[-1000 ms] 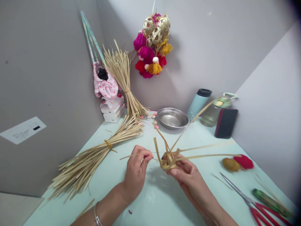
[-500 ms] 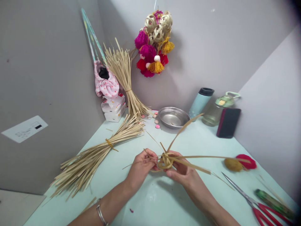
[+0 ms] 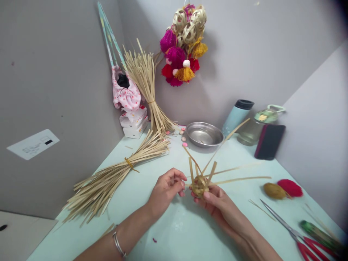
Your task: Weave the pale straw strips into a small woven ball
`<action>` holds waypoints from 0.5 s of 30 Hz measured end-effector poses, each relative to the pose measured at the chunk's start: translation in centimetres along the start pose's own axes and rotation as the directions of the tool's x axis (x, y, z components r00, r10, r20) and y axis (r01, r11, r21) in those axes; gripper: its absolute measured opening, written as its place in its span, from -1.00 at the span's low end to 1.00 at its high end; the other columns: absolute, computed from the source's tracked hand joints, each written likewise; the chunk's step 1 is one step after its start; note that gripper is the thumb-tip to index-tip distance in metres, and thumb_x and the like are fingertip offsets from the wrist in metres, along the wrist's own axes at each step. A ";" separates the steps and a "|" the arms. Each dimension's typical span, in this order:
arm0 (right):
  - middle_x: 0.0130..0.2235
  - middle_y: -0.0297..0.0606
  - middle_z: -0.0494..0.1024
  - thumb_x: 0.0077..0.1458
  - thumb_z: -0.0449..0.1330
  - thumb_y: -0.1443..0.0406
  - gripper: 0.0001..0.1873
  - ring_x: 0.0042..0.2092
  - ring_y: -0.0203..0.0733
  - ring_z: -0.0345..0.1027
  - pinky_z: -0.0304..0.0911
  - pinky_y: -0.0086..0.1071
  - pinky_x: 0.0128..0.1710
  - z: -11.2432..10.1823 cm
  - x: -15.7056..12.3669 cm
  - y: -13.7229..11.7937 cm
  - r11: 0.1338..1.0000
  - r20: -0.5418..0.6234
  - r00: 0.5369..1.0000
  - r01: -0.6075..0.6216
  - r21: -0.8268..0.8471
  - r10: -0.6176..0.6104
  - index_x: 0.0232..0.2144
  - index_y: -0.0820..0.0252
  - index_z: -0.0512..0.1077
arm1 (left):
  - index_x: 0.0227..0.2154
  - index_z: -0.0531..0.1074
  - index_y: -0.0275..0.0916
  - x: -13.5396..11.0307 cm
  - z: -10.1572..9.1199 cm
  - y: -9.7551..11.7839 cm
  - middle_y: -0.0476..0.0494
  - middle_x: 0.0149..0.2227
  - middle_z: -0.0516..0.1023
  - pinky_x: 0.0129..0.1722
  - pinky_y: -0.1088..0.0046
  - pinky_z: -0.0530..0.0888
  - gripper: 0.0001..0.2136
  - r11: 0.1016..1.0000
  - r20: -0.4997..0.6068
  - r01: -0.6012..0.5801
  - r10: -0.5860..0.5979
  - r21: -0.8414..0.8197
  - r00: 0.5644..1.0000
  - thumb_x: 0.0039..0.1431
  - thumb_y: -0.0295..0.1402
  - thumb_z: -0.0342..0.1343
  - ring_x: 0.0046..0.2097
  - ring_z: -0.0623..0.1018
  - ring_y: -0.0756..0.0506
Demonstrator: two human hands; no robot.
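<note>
My right hand [image 3: 217, 204] holds a small woven ball of straw strips [image 3: 200, 184] above the pale green table [image 3: 174, 232]. Several long loose strip ends fan out of the ball upward and to the right. My left hand [image 3: 166, 190] sits just left of the ball, fingers curled, thumb and fingertips pinched close to a thin strip end; whether it grips the strip I cannot make out.
A tied straw bundle [image 3: 119, 172] lies left on the table; another [image 3: 148, 87] leans in the corner by a pink bag [image 3: 125, 95]. At the back stand a steel bowl [image 3: 203, 134], a tumbler [image 3: 236, 116], a bottle [image 3: 257, 127] and a phone [image 3: 269, 141]. Pompoms [image 3: 282, 189] and red scissors [image 3: 296, 239] lie right.
The ball was turned in my hands, so its loose strips now stick up and fan out. My left hand came in to the ball, then drew slightly back.
</note>
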State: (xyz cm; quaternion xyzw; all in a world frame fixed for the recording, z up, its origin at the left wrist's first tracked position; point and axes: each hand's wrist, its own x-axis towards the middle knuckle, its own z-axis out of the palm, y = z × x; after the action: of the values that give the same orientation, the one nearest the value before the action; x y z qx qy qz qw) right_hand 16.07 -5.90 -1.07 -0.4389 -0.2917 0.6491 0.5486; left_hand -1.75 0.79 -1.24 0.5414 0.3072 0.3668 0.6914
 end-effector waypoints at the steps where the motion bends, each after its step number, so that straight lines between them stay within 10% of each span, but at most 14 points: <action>1: -0.21 -0.18 0.61 -0.13 0.45 0.20 -0.65 -0.18 -0.12 0.46 0.35 -0.30 -0.16 -0.2 0.0 0.0 1.000 0.001 1.000 0.001 -0.009 -0.001 -0.24 0.18 0.56 | -0.25 0.41 -0.25 0.1 -0.2 0.0 0.03 -0.42 0.40 -0.28 0.50 0.37 -0.82 1.000 0.027 0.013 -0.012 -0.018 1.000 0.13 -0.28 0.18 -0.39 0.46 0.05; 6: -0.16 -0.17 0.64 -0.17 0.46 0.17 -0.58 -0.11 -0.03 0.47 0.30 -0.19 -0.06 -0.1 0.2 -0.1 0.996 -0.028 0.999 0.022 -0.092 -0.025 -0.20 0.13 0.57 | 0.01 0.41 -0.11 0.5 -0.7 -0.2 -0.10 -0.06 0.39 -0.17 0.47 0.41 -0.45 0.999 0.156 0.044 -0.041 -0.014 0.987 -0.12 -0.33 0.39 -0.24 0.43 0.04; 15: -0.21 -0.17 0.67 -0.22 0.47 0.17 -0.51 -0.08 0.07 0.49 0.15 -0.03 0.10 1.0 0.1 0.1 0.996 0.052 0.999 0.010 -0.086 -0.005 -0.17 0.11 0.54 | -0.10 0.49 -0.12 0.2 -0.6 0.1 -0.08 -0.12 0.42 -0.08 0.38 0.41 -0.60 0.995 0.170 -0.052 0.036 0.091 0.985 -0.07 -0.35 0.35 -0.21 0.48 -0.02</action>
State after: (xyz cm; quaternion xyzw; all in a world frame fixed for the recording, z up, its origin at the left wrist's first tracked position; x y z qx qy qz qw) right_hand 15.17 -5.74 -0.75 -0.4441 -0.3354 0.6450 0.5237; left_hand -2.19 1.26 -1.30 0.6093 0.2528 0.3200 0.6800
